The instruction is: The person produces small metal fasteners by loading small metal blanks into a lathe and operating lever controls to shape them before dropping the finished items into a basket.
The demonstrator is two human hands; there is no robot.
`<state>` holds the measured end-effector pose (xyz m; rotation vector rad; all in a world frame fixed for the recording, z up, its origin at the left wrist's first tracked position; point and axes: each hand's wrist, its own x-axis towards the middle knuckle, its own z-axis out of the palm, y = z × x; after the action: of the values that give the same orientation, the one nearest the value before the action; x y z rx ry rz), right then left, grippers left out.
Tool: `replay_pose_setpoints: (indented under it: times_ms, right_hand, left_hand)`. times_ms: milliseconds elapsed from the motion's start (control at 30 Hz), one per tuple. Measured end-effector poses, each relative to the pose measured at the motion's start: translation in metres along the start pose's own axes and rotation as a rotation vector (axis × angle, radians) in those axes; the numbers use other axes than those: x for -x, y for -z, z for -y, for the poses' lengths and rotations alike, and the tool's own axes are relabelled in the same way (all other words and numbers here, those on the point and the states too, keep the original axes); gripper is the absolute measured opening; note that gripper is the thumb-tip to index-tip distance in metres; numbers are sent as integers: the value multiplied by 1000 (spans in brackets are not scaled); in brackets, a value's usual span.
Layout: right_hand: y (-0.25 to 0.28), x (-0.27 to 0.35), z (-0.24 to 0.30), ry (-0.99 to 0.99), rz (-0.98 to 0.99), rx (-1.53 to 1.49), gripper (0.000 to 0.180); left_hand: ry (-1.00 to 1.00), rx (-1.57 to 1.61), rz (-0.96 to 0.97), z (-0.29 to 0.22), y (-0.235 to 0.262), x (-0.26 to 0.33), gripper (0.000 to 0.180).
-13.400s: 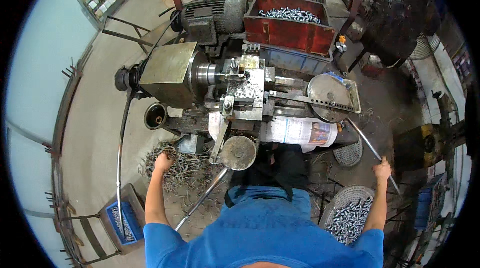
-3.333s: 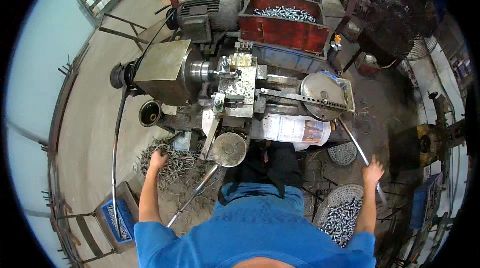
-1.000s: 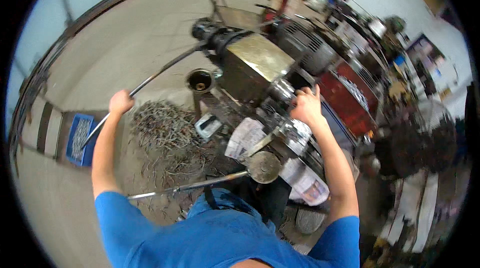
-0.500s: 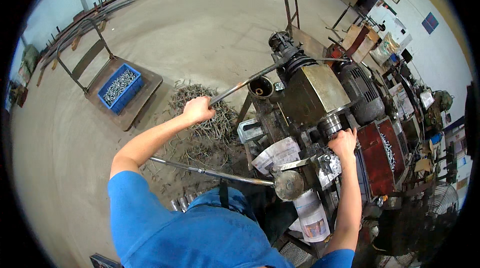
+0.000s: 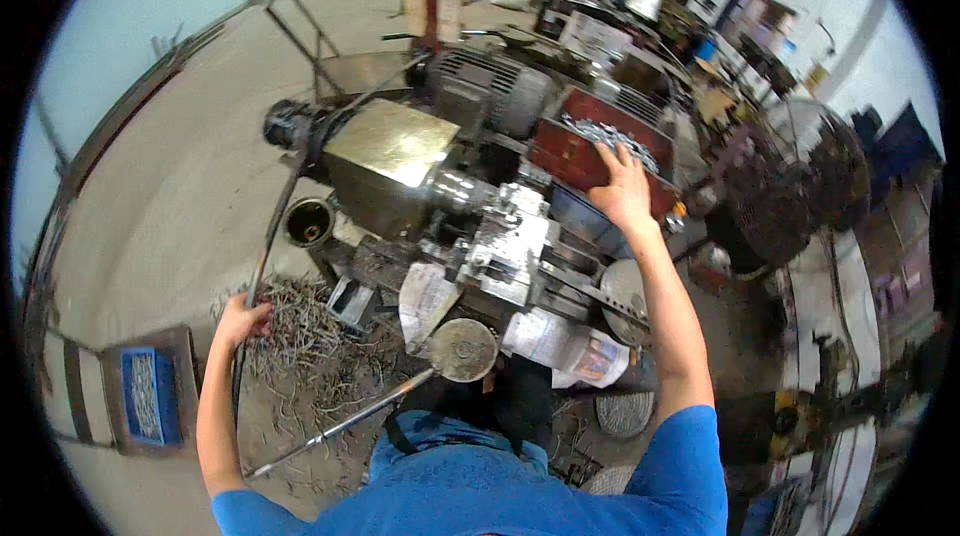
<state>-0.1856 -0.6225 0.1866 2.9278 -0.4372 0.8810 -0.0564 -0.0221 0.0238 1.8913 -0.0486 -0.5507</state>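
Note:
My left hand is closed round the lower part of a long metal lever, which runs up to the back of a greasy machine. My right hand reaches over the near wall of a red metal bin, its fingers spread. Small silvery metal pieces lie in the bin just beyond the fingertips; nothing shows in this hand. Between my arms are the machine's shiny spindle and metal slide.
A second long bar slopes from a round plate toward the lower left. Metal scraps cover the floor beside the machine. A blue crate of metal pieces sits on a cart at left. A fan stands at right.
My right hand has left the spindle and moved to the red bin, its fingers now spread. My left hand still grips the lever. The view has turned to the right.

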Motion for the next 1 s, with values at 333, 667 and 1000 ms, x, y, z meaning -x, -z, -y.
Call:
replay_pose_setpoints:
  times_ms: [333,667,1000]
  right_hand:
    - [52,209,-90,-427,213,-222,47]
    - [106,565,-117,-1176,379,6,29]
    - [66,665,-74,-1448,729,120,24]
  left_hand:
    - [-60,-183,-34,19,23,-21,27]
    - [-474,-565,150,-112,-74,28,43]
    - [-492,-704,344,-137,-135,17,45]
